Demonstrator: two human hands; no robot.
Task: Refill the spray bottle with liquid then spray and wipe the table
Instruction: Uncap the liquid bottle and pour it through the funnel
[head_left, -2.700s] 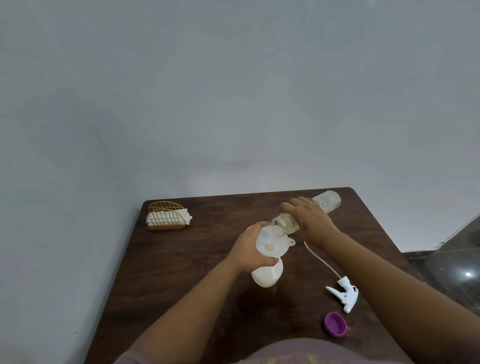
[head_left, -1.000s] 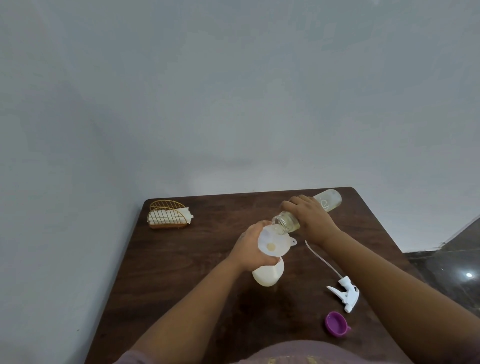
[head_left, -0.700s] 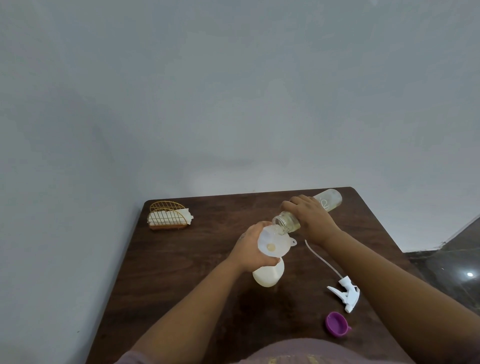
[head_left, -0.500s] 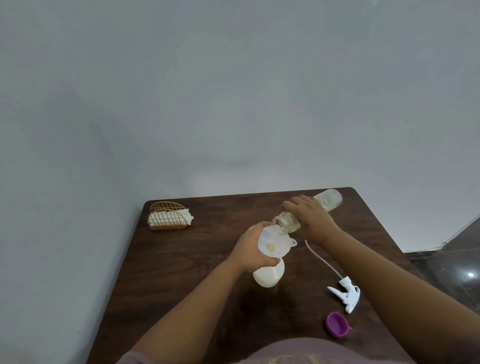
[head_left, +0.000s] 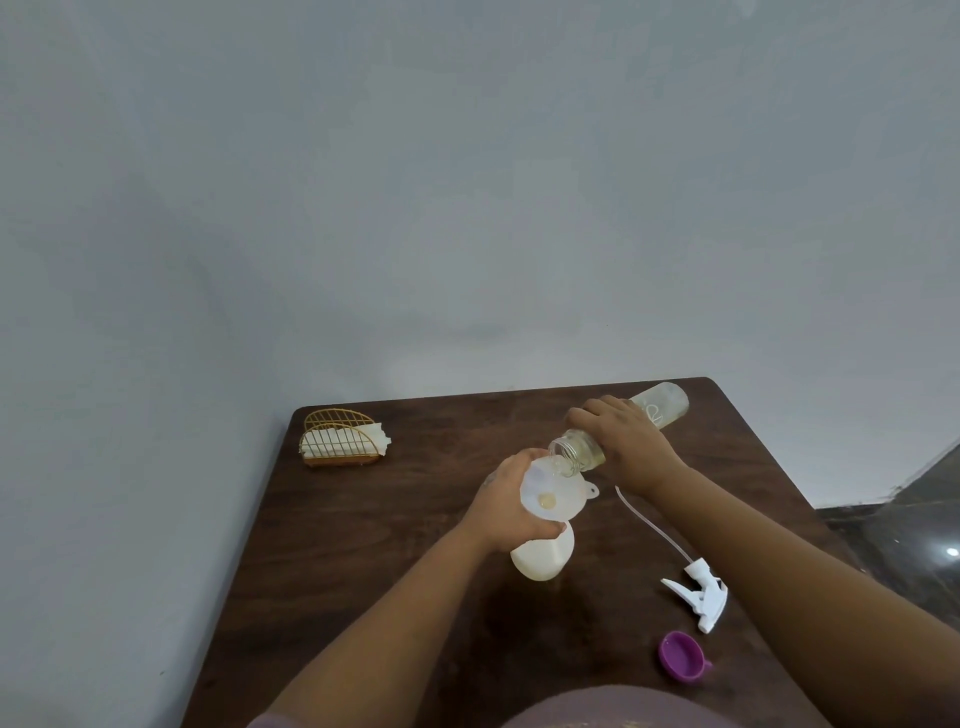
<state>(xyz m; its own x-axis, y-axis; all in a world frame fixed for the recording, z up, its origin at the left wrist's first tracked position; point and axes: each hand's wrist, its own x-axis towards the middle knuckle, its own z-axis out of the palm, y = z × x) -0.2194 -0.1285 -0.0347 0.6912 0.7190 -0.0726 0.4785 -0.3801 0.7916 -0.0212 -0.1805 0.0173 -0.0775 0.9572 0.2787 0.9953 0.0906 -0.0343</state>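
Note:
A white spray bottle body (head_left: 543, 558) stands on the dark wooden table (head_left: 363, 545) with a white funnel (head_left: 553, 496) in its neck. My left hand (head_left: 506, 506) grips the bottle's neck just under the funnel. My right hand (head_left: 621, 447) holds a clear refill bottle (head_left: 662, 405) tipped nearly flat, its open mouth over the funnel's rim. Pale yellowish liquid sits in the funnel's throat. The white spray head (head_left: 698, 597) with its dip tube lies on the table to the right.
A purple cap (head_left: 680, 654) lies near the front right edge. A gold wire holder with white napkins (head_left: 340, 439) stands at the back left corner. A grey wall rises behind the table; dark floor shows at the far right.
Hardly anything differs: both hands keep their grips and the refill bottle stays tipped over the funnel in the same place.

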